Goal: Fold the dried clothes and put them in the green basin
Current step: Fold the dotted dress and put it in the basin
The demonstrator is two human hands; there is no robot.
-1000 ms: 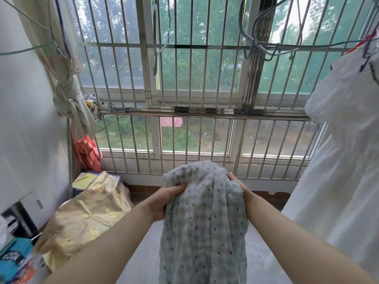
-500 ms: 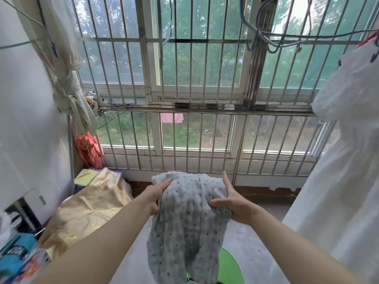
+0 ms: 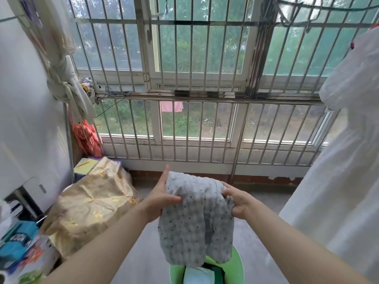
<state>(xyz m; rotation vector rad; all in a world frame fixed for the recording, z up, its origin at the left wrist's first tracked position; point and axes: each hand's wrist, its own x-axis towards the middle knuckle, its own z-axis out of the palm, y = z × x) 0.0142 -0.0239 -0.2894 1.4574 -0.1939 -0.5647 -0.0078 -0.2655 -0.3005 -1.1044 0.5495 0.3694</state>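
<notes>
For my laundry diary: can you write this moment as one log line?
step: folding | left hand: holds dotted cloth | right hand: grips same cloth | green basin: below cloth, other clothes inside

Your basin (image 3: pixel 239 267) is cut by the bottom edge of the frame, and the cloth (image 3: pixel 194 222) covers its upper part. You cannot tell what the pale and dark pieces inside it are. Most fingers of your left grip (image 3: pixel 161 199) lie behind the cloth, and those of your right grip (image 3: pixel 238 201) sink into its folds. The dress (image 3: pixel 338 181) runs off the right edge. At lower left the boxes (image 3: pixel 18 249) are blurred and cropped. The gold sheet (image 3: pixel 92 203) hides what it covers. The pink item (image 3: pixel 171 106) outside is too small to name.
</notes>
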